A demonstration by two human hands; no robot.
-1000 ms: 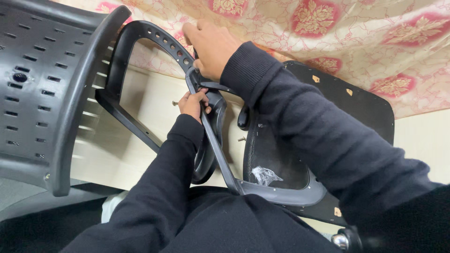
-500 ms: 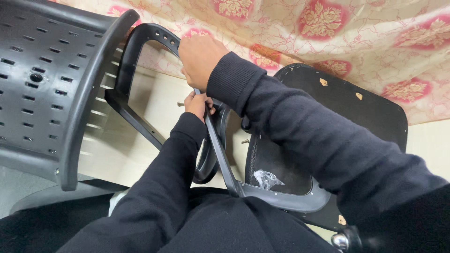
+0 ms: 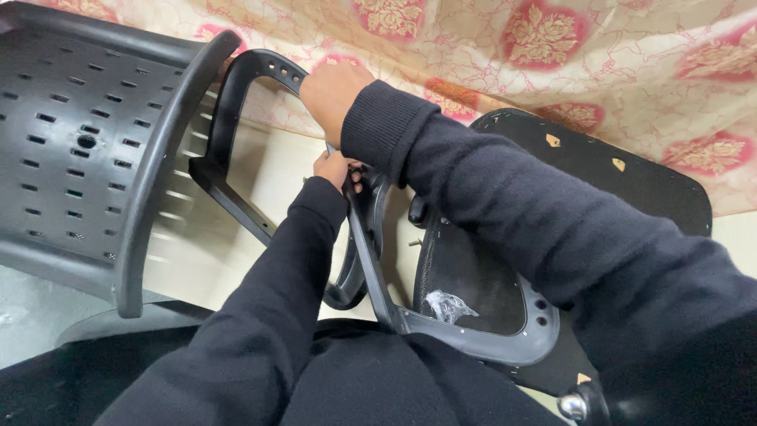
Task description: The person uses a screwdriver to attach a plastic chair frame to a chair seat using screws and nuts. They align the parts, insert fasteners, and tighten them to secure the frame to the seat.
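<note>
A black plastic chair armrest frame (image 3: pixel 229 118) stands on edge across the middle, looping up at the top. My right hand (image 3: pixel 330 93) is closed in a fist at the frame's upper bar, just right of its ridged top. My left hand (image 3: pixel 336 169) sits lower, fingers pinched at the joint where the frame meets a second black armrest piece (image 3: pixel 465 335). What the fingers pinch is too small to see. Both arms wear dark sleeves.
A perforated grey-black chair back (image 3: pixel 87 150) fills the left. A flat black seat base (image 3: pixel 631 177) lies at the right, with a bit of clear plastic wrap (image 3: pixel 448 304) on it. A floral red and cream cloth (image 3: pixel 552 47) covers the far side. Small screws (image 3: pixel 415 242) lie near the joint.
My right hand has slid a little along the upper bar, and the view has shifted slightly. My left hand stays at the joint.
</note>
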